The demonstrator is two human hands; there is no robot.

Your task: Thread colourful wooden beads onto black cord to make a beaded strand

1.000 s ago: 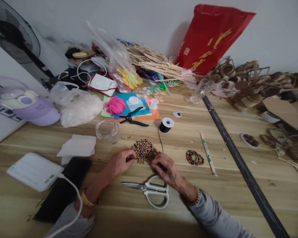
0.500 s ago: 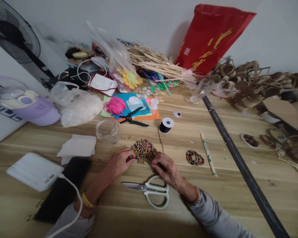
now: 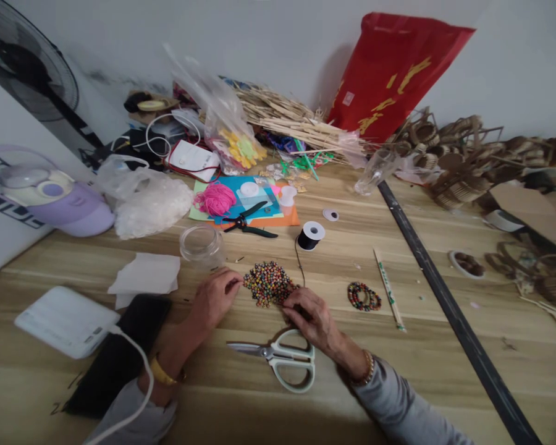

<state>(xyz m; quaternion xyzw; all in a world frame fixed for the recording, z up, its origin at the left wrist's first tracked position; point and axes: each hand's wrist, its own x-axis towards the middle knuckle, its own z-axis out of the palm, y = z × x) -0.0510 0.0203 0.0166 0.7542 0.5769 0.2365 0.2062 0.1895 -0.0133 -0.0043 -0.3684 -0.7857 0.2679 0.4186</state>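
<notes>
A heap of small multicoloured beads (image 3: 267, 283) lies between my two hands. At its left edge my left hand (image 3: 217, 298) has thumb and forefinger pinched together; whatever is between the tips is too small to make out. My right hand (image 3: 312, 316) is closed in a pinch at the heap's lower right. Thin black cord (image 3: 301, 262) runs from the white-ended spool (image 3: 311, 235) down to this hand, where the fingers hide its end. Just below the right hand lie scissors with pale handles (image 3: 293, 361), blades pointing left.
Beaded bracelets (image 3: 364, 296) and a paper-wrapped stick (image 3: 389, 290) lie to the right, before a long black strip (image 3: 445, 296). A clear jar (image 3: 201, 244), pliers (image 3: 250, 225) and pink yarn (image 3: 215, 198) stand behind. A white device (image 3: 67, 321) with a cable is at left.
My left hand has drawn slightly left and up, away from the bead heap. The right hand stays nearly where it was, still pinched.
</notes>
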